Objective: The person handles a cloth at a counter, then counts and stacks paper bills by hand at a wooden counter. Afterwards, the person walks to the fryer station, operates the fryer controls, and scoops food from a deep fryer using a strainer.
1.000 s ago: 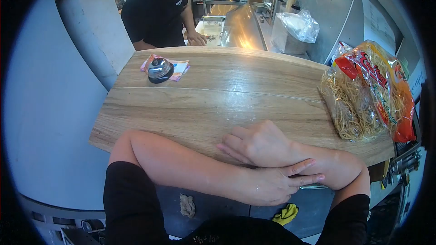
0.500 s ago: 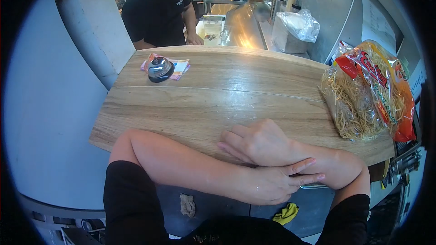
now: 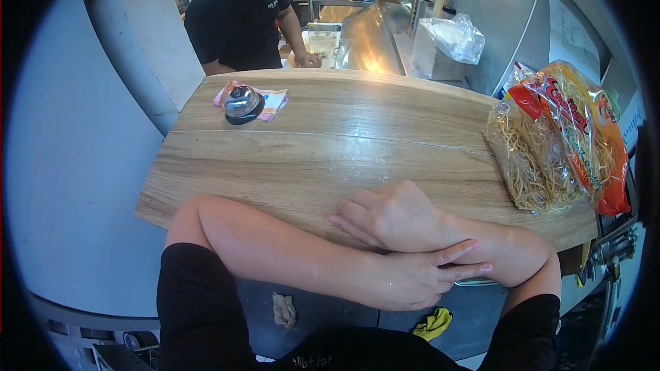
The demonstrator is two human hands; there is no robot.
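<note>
My forearms lie crossed along the near edge of the wooden counter (image 3: 330, 154). My left hand (image 3: 412, 280) rests on my right forearm, with two fingers stretched out and apart over it; the other fingers bend downward and are partly hidden. Just above it, my right hand (image 3: 388, 216) lies on the counter with its fingers curled in, and nothing shows in them. A call bell (image 3: 242, 104) with a clear dome and black base sits on some banknotes (image 3: 274, 103) at the far left of the counter, apart from both hands.
Plastic packs of dried noodles (image 3: 550, 141) lie on the counter's right side. Beyond the counter, a co-worker (image 3: 237, 24) in black has a hand at a clear container (image 3: 323, 40). A bagged box (image 3: 447, 48) stands behind. Below hang a grey rag (image 3: 284, 310) and yellow cloth (image 3: 434, 323).
The co-worker's hand has shifted a little to the right, over the edge of the clear container. My hands, the bell and the noodle packs have stayed in place.
</note>
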